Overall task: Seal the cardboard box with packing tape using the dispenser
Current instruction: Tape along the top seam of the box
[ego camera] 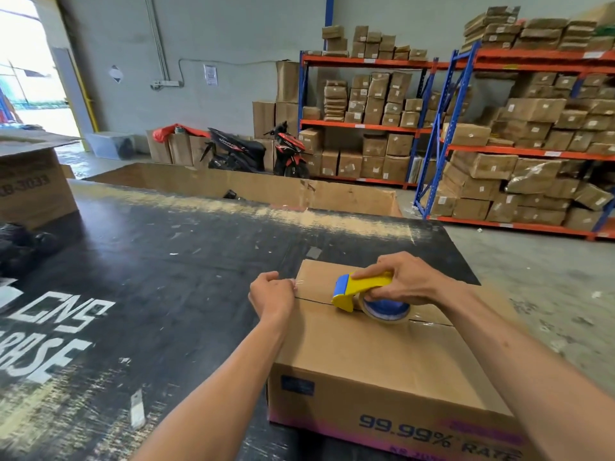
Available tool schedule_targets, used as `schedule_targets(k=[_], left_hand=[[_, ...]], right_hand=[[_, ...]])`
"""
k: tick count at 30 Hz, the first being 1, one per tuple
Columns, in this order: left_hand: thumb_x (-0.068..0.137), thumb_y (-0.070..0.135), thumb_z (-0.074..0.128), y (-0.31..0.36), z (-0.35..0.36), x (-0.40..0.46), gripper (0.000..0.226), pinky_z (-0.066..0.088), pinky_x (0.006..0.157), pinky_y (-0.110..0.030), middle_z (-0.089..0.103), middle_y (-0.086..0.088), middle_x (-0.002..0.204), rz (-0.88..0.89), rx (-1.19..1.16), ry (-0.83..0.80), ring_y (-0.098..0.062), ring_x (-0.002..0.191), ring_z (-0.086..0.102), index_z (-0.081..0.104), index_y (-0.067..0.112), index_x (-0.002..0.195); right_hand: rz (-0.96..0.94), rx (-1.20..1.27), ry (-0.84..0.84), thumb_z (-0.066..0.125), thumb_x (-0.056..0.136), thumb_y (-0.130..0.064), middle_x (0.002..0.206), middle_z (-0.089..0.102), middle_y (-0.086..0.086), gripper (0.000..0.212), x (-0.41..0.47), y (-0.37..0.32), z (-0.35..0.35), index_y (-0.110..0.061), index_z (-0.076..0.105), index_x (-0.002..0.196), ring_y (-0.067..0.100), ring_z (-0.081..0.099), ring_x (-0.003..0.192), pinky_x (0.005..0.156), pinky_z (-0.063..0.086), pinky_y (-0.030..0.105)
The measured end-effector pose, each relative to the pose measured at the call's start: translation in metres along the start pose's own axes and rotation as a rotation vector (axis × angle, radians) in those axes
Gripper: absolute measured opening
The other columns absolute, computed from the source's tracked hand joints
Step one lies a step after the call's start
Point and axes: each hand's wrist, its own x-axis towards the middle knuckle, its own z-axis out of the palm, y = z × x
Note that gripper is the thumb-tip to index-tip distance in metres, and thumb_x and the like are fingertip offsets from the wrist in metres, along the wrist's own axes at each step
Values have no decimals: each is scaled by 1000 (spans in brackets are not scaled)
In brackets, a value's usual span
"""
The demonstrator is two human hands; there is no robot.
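A closed cardboard box (382,357) sits on the black table, its top flaps meeting in a seam across the lid. My right hand (404,279) grips a yellow tape dispenser (357,289) with a blue-cored tape roll (386,311), resting on the seam near the box's middle. Clear tape shines along the seam to the right of the roll. My left hand (271,296) is closed at the box's left edge and pinches a clear strip of tape end (296,283) there.
The black table (159,277) with white lettering stretches left. A brown box (31,184) and black bags (23,244) lie at its far left. A large open carton (253,188) stands behind the table. Racks of parcels (499,138) and two scooters (253,151) fill the background.
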Motion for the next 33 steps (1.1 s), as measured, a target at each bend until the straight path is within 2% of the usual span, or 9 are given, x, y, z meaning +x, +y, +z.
schedule_targets(k=[3,9,16,19,22,24,27,30,33], left_hand=[[83,9,72,-6,-2,-9,36,41,79,-26,70,-2,106,59,43,69,-17,96,57,69,6,118],[82,9,77,-10,-2,-4,44,43,90,-31,67,-13,123,-25,112,99,-30,118,59,67,4,124],[84,10,75,-10,-1,-6,41,45,98,-38,67,-13,124,-25,157,93,-31,119,57,67,5,124],[88,14,72,-12,-3,-7,20,44,89,-37,66,-6,109,5,234,64,-32,111,56,70,4,105],[98,17,55,-10,-4,-14,17,43,79,-36,63,-9,108,124,497,-21,-36,101,57,61,1,93],[99,10,46,-11,-5,-17,25,44,93,-45,56,-22,130,306,729,-103,-40,117,54,58,2,120],[100,11,40,-15,-5,-23,58,26,116,-42,18,-17,163,568,838,-372,-32,148,23,23,10,156],[106,31,25,-20,-4,-23,60,12,121,-41,-1,-11,167,577,1063,-594,-25,153,2,6,12,159],[102,46,16,-22,-4,-20,69,-2,123,-39,-15,-15,164,568,1210,-676,-26,152,-12,-4,9,157]], right_hand=[[-30,-50,-35,71,80,-52,98,56,-11,42,7,-5,0,-55,63,121,13,52,87,70,41,30],[-82,-134,-70,70,83,-48,89,42,-27,41,14,-16,-3,-52,63,123,1,42,81,67,31,23],[-101,-123,-75,70,82,-50,90,44,-27,43,16,-11,-2,-51,64,124,6,45,83,67,31,23],[-115,-148,-78,70,83,-50,89,43,-28,43,16,-13,-2,-50,63,125,3,45,82,65,31,21],[-121,-150,-77,70,84,-48,87,41,-29,42,16,-14,-3,-51,63,124,1,44,80,64,30,21],[-129,-157,-76,70,84,-48,87,42,-28,42,16,-14,-4,-51,63,125,2,44,80,64,30,21],[-136,-161,-78,70,83,-49,88,43,-29,43,17,-12,-4,-51,63,125,4,45,83,65,32,21],[-153,-192,-90,67,84,-52,86,42,-29,42,18,-12,-5,-53,61,126,7,46,89,66,34,25],[-169,-266,-108,53,87,-69,85,41,-24,44,20,-14,-4,-55,56,129,11,46,92,69,35,30]])
